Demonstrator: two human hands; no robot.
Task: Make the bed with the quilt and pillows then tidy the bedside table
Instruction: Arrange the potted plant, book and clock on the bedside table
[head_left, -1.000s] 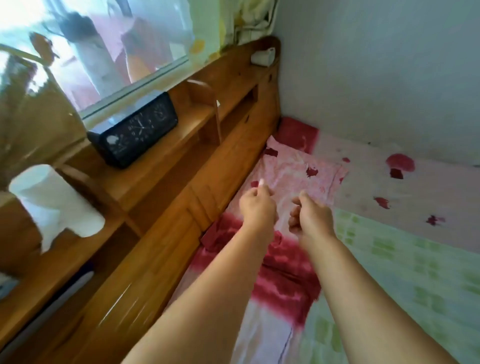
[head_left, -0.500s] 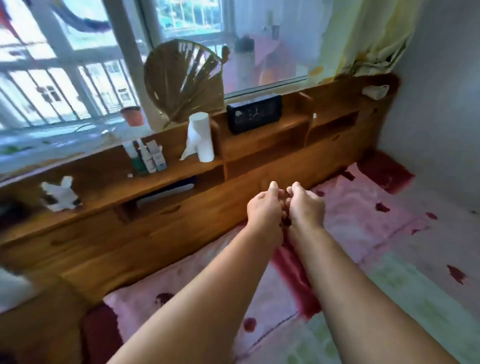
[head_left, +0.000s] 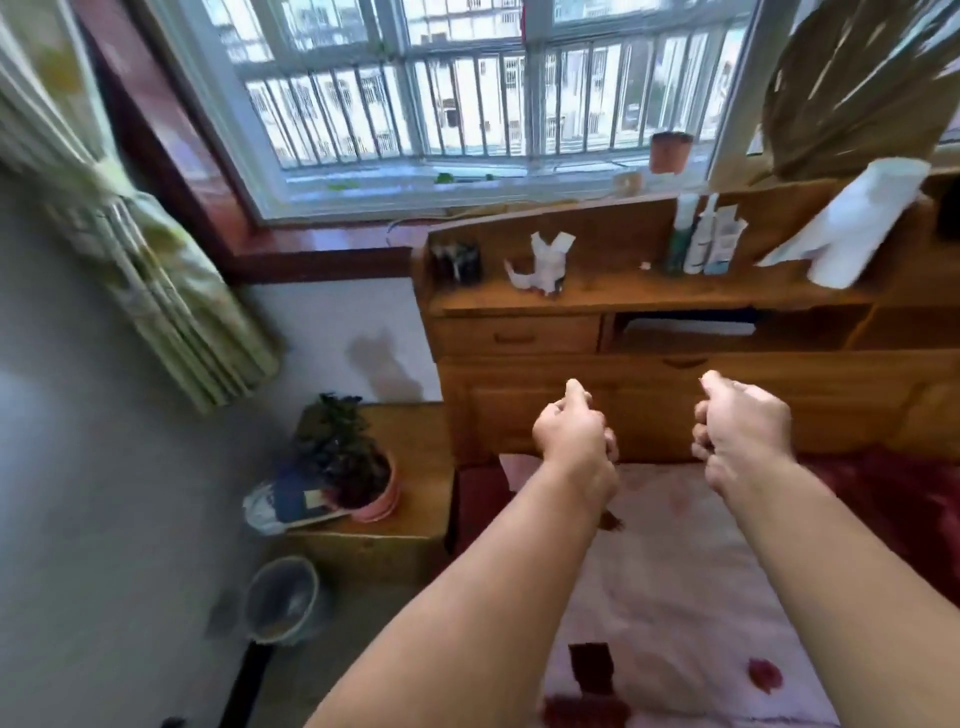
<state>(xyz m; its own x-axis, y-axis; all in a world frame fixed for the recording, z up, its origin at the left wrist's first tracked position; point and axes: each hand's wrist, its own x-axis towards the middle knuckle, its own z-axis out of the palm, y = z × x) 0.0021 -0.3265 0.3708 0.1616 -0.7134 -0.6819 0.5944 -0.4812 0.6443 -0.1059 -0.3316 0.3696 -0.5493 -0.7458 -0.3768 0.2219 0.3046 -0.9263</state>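
Head view. Risk: hands swinging at 12 o'clock could knock the tissue roll (head_left: 852, 223) or bottles (head_left: 701, 239) off the headboard shelf. Left hand (head_left: 574, 434) and right hand (head_left: 743, 431) are loosely fisted, apart, empty as far as visible, above the pillow (head_left: 675, 561). Desk (head_left: 410, 525) at 9 o'clock holds a plant (head_left: 345, 457).

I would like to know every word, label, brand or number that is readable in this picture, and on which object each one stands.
No text can be read with certainty.
Bottles and tubes on the headboard shelf: labels are there, but too blurred to read.
Crumpled paper on the shelf: no legible print.
Flat blue and white packet beside the potted plant: markings too blurred to read.
Paper roll: plain white, no text visible.
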